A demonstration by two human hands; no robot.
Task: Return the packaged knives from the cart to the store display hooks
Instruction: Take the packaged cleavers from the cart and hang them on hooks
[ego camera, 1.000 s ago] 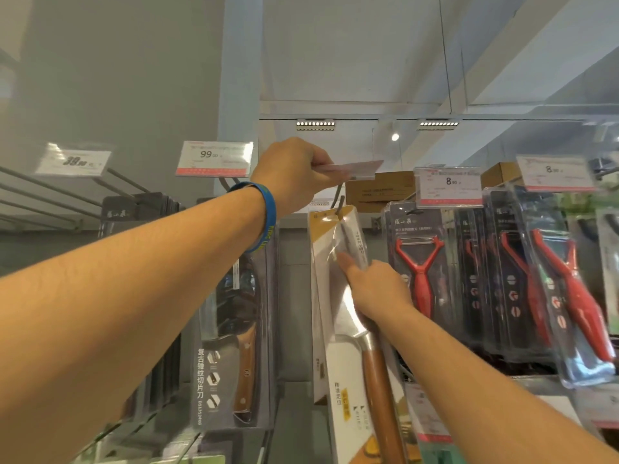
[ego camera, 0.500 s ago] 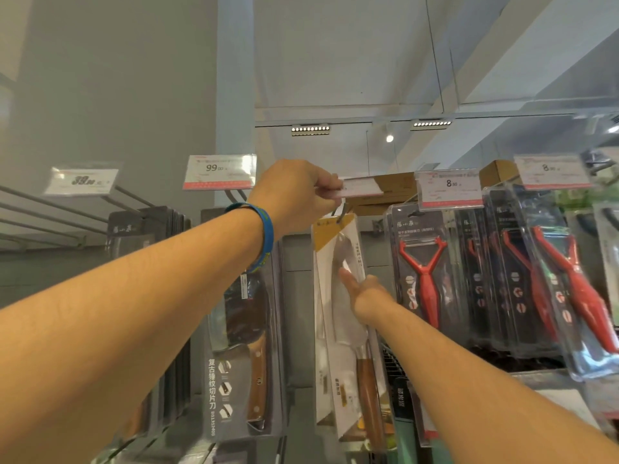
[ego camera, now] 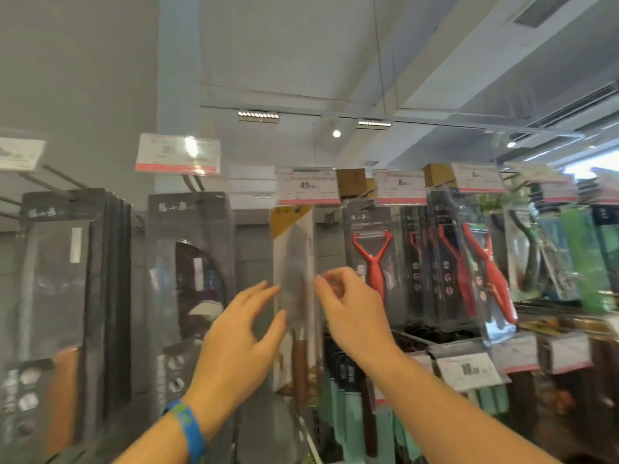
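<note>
Fingers (ego camera: 262, 293) of the left hand (ego camera: 234, 339) are spread and relaxed, holding nothing. Fingers (ego camera: 341, 275) of the right hand (ego camera: 355, 316) are loosely curled, nothing seen in them. Count: two hands; one white-and-yellow packaged knife (ego camera: 294, 262); at least three red peelers (ego camera: 370, 259) to its right. The knife pack hangs under the "49" price tag (ego camera: 310, 186), between the two hands, with left fingertips at its left edge and right thumb at its right edge. Contact cannot be told through the blur. Long axis is vertical, blade up, wooden handle down.
</note>
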